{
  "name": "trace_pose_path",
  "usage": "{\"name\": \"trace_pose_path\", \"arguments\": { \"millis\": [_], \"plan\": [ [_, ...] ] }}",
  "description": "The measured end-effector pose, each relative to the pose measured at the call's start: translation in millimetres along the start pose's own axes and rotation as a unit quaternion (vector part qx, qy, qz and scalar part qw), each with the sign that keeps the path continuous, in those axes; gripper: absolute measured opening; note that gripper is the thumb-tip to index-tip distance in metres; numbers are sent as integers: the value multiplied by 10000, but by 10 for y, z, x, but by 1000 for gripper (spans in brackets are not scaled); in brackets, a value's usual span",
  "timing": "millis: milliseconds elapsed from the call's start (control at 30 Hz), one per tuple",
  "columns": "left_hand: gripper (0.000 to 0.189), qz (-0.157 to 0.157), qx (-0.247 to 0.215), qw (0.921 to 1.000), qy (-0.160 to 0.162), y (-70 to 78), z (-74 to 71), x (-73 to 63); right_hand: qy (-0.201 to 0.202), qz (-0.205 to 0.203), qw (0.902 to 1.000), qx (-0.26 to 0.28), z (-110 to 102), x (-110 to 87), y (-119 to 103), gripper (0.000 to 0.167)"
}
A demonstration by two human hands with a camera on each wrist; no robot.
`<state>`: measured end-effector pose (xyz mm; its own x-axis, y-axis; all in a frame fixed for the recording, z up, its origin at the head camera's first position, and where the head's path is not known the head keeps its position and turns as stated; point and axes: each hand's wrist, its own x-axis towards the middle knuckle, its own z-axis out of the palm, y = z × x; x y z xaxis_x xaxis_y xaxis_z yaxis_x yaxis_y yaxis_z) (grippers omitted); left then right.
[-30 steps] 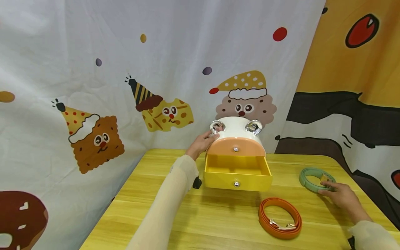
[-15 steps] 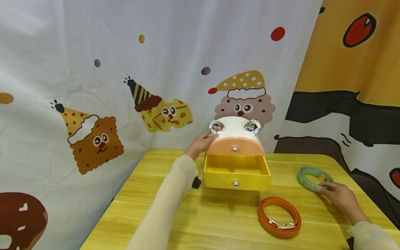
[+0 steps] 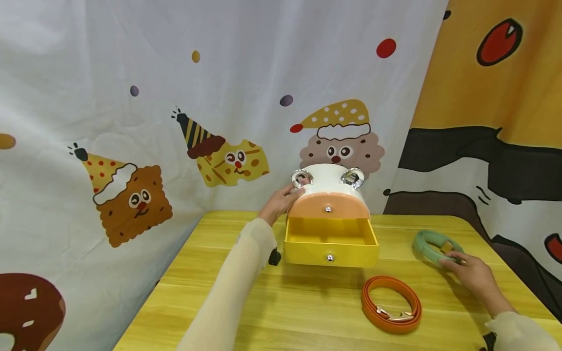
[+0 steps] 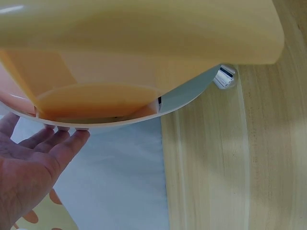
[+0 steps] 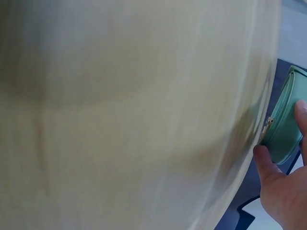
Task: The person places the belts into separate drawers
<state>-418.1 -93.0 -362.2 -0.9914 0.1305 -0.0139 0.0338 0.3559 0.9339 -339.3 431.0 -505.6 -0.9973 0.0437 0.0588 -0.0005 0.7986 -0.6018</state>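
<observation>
Over the last second the right hand [image 3: 471, 274] has closed on the coiled green belt [image 3: 432, 243] and tipped it: earlier the belt lay flat on the surface [image 3: 307, 302] with the hand resting at its near edge, and now its near side is raised off the wood, pinched between thumb and fingers [image 5: 300, 112], as the right wrist view shows. Belt and hand have also drifted a little to the left and upward in the head view, towards the open yellow drawer [image 3: 331, 245].
</observation>
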Motion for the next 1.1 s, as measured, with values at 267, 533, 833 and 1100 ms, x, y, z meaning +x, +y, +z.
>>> {"name": "trace_pose_path", "arguments": {
  "millis": [267,533,833,1100],
  "plan": [
    [82,-33,-57,10000,-33,-6,-12,-16,283,-427,9987,4,42,-24,-278,55],
    [83,-51,21,10000,-18,-9,-14,-14,306,-830,9960,152,54,-27,-597,48],
    [86,-94,55,9999,-29,0,-8,-14,561,-1450,9878,120,37,-100,-904,34],
    [84,-33,1,10000,-32,-4,-4,3,598,-1721,9828,294,-113,-201,-1213,25]
  ]
}}
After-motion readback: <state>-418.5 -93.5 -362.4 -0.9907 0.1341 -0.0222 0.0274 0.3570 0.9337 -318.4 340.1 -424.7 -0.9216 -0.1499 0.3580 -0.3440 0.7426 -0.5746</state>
